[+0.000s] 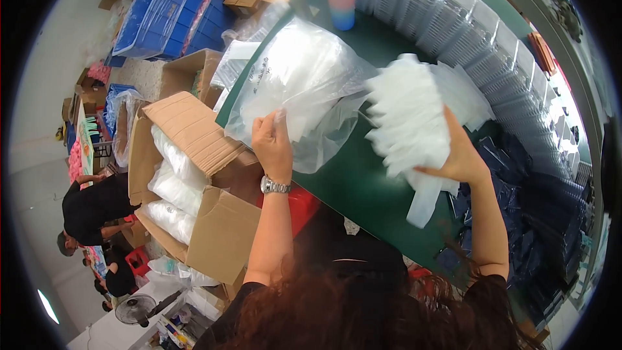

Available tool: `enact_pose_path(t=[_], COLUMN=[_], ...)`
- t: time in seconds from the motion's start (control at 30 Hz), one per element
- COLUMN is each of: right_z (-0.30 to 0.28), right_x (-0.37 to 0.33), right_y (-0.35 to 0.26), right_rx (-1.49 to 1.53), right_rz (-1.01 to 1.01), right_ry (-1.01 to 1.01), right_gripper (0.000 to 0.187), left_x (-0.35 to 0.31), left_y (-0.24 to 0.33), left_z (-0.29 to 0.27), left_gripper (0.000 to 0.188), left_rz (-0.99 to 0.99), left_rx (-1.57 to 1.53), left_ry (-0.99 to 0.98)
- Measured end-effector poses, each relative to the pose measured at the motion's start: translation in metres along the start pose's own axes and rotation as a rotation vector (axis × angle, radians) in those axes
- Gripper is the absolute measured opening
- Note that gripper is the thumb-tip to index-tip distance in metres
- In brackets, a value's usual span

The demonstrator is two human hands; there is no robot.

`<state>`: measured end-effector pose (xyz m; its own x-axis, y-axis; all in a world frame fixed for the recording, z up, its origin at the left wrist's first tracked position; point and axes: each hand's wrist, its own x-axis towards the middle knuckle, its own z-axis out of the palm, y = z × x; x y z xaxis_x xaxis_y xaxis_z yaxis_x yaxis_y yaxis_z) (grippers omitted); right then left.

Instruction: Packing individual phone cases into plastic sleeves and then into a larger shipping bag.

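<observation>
My left hand (273,142), with a metal watch (275,185) on its wrist, pinches the near edge of a large clear plastic bag (304,58). The bag lies on the green tabletop (343,188) with whitish contents bunched inside. Over the table to the right, my right hand (460,155) grips a thick, fanned bundle of white translucent plastic sleeves (408,110) by its right side. One loose sleeve (424,201) hangs below the bundle. Behind it lie more translucent sleeves (460,94). The fingers of my right hand are partly hidden by the bundle.
Stacked clear plastic trays (447,13) line the table's far right side. Dark blue packets (512,188) lie at the right. A pink-and-blue bottle (341,0) stands at the back. Left of me is an open carton (220,233) holding white bags; a co-worker (100,204) is farther left.
</observation>
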<state>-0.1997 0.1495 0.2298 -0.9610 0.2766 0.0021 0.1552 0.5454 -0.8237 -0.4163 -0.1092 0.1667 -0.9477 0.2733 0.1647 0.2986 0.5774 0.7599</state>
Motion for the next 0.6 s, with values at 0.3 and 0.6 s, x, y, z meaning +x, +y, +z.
enact_pose_path(t=[0.3, 0.6], right_z=[0.103, 0.169], right_x=[0.155, 0.237], right_y=[-0.054, -0.042], right_rx=[-0.066, -0.078], right_rz=[-0.318, -0.081], right_ry=[-0.806, -0.585], right_gripper=[0.101, 0.113], left_x=[0.035, 0.043], left_y=[-0.028, 0.025], left_z=[-0.047, -0.069], left_gripper=[0.027, 0.027], left_rz=[-0.209, 0.144], left_rx=[-0.815, -0.237], left_ry=[-0.425, -0.659])
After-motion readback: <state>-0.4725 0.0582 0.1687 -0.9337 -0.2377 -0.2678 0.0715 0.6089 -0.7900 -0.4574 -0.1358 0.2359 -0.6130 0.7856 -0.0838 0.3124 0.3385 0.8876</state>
